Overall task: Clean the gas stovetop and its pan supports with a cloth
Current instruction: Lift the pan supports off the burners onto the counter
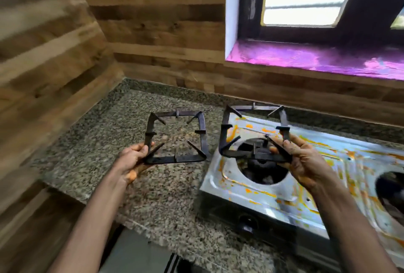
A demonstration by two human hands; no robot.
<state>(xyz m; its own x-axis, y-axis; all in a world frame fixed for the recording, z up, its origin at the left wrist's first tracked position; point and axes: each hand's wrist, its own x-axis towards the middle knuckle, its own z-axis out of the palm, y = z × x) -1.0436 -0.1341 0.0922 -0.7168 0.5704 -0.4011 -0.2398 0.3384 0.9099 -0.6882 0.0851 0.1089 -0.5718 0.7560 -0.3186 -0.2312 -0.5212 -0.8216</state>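
Note:
Two dark square pan supports are held up, one in each hand. My left hand [133,160] grips the near-left corner of the left pan support [202,128], which hangs over the granite counter. My right hand [303,161] grips the near-right corner of the right pan support [225,132], held over the stove's left burner hole [262,163]. The steel gas stovetop [328,163] is smeared with orange stains. No cloth is in view.
The speckled granite counter [122,124] runs left of the stove into a corner of wood-panelled walls [153,32]. A window with a purple sill [317,58] sits behind the stove. A second burner hole [391,191] shows at the right edge. A stove knob [247,225] faces front.

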